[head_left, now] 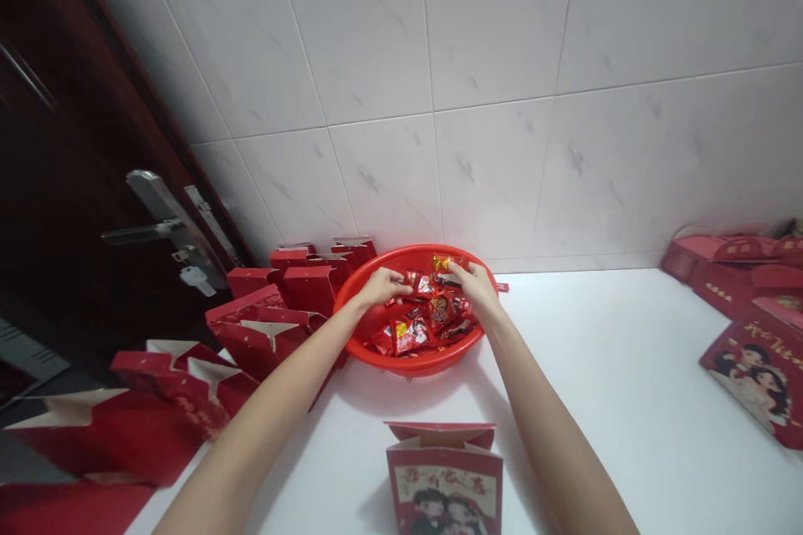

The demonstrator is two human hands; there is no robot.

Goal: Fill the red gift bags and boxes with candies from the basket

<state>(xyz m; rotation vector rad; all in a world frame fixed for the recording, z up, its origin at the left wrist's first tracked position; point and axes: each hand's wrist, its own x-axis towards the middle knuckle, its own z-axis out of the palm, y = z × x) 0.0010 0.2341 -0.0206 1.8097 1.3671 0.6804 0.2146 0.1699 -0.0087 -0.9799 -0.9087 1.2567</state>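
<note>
A red plastic basket [409,367] stands against the wall, with several small wrapped sweets in it, mostly in red packets [411,334]. Both my hands reach over its rim. The fingers of my left hand [384,287] are closed at the edge of a red-and-white sweet packet [421,284]. My right hand [475,286] is at the basket's right side, fingers pinched on a sweet in a gold-and-red wrapper [444,263]. Nearest me, between my forearms, a red gift box [445,468] with a printed couple stands upright, its top open.
Several open red gift boxes [244,322] line the left side. More red boxes [715,276] lie at the right end of the white table [583,359], one box [756,368] showing a cartoon couple. A tiled wall [495,175] rises behind; a dark door [81,142] with keys in its lock is at left.
</note>
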